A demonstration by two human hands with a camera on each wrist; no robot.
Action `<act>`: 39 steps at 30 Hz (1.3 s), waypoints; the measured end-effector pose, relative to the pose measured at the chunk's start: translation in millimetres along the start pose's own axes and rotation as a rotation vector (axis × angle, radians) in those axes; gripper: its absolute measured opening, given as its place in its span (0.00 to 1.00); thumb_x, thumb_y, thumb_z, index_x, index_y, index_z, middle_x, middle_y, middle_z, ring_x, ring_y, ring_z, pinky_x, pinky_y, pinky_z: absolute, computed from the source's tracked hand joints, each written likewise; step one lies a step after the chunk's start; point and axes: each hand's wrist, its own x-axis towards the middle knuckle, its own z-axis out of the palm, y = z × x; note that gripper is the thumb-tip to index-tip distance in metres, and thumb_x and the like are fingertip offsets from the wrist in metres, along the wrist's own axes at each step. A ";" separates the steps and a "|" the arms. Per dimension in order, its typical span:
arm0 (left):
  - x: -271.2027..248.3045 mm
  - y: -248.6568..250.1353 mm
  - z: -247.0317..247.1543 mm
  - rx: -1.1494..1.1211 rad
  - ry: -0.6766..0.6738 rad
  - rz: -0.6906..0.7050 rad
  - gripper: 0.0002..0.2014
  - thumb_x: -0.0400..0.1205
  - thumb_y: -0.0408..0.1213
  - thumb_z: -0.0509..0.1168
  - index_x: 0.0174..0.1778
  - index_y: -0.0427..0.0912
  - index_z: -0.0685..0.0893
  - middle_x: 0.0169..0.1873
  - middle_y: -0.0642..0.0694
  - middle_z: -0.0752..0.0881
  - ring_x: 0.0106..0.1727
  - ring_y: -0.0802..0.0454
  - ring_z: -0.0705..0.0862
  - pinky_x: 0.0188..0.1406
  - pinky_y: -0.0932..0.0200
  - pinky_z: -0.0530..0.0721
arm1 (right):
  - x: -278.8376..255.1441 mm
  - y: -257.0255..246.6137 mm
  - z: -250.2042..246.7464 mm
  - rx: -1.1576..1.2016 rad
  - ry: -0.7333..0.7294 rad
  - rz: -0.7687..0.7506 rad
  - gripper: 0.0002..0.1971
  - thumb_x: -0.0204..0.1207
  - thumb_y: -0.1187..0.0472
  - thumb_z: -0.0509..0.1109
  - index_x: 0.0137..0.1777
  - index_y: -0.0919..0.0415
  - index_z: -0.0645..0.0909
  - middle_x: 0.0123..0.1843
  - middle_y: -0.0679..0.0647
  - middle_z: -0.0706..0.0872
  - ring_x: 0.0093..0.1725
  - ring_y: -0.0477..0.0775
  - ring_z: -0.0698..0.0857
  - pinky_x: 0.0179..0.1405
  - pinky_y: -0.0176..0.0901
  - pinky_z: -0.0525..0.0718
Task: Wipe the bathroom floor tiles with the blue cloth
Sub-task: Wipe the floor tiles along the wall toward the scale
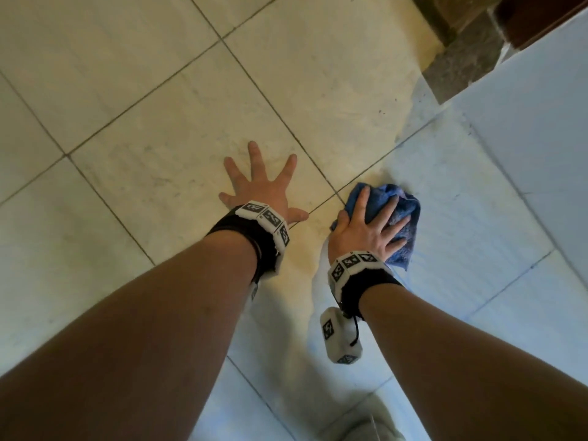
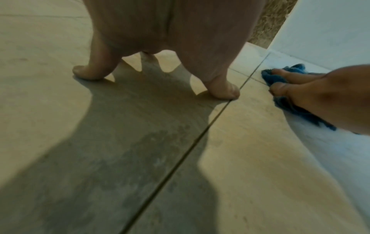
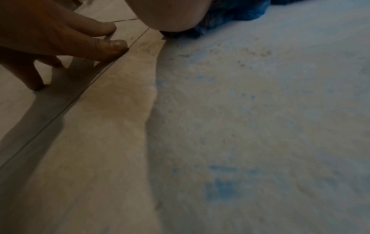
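The blue cloth lies bunched on the pale floor tiles, just right of a grout crossing. My right hand lies on top of it with fingers spread, pressing it down, the thumb at its left edge. The left wrist view has the same cloth under the right hand. My left hand is planted on the tile beside it, fingers splayed and holding nothing. In the left wrist view its fingertips prop on the floor. The right wrist view catches the cloth at the top.
A white wall panel stands close on the right. A dark stone threshold lies at the far right corner. The tiles to the right look bluish and streaked. A light trouser knee sits at the bottom edge.
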 end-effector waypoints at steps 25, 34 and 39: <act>-2.6 -1.8 -3.0 0.131 0.095 0.079 0.54 0.73 0.72 0.66 0.84 0.69 0.34 0.83 0.40 0.26 0.82 0.19 0.35 0.71 0.15 0.58 | -32.9 53.2 11.0 0.212 0.075 0.032 0.30 0.87 0.48 0.51 0.86 0.40 0.44 0.87 0.48 0.33 0.86 0.60 0.36 0.83 0.64 0.42; 1.5 -1.5 -2.0 0.134 0.091 0.061 0.54 0.73 0.73 0.67 0.83 0.70 0.33 0.83 0.41 0.25 0.81 0.19 0.34 0.71 0.15 0.57 | -23.4 45.0 15.3 0.138 0.049 0.002 0.30 0.86 0.42 0.50 0.85 0.35 0.41 0.86 0.51 0.29 0.84 0.69 0.32 0.80 0.74 0.41; 1.1 -2.2 -0.4 0.127 0.103 0.063 0.54 0.73 0.72 0.67 0.83 0.70 0.34 0.83 0.41 0.25 0.81 0.19 0.34 0.72 0.15 0.56 | -26.9 38.9 23.5 0.096 0.095 -0.057 0.31 0.86 0.41 0.49 0.85 0.37 0.41 0.87 0.53 0.31 0.84 0.71 0.33 0.80 0.74 0.41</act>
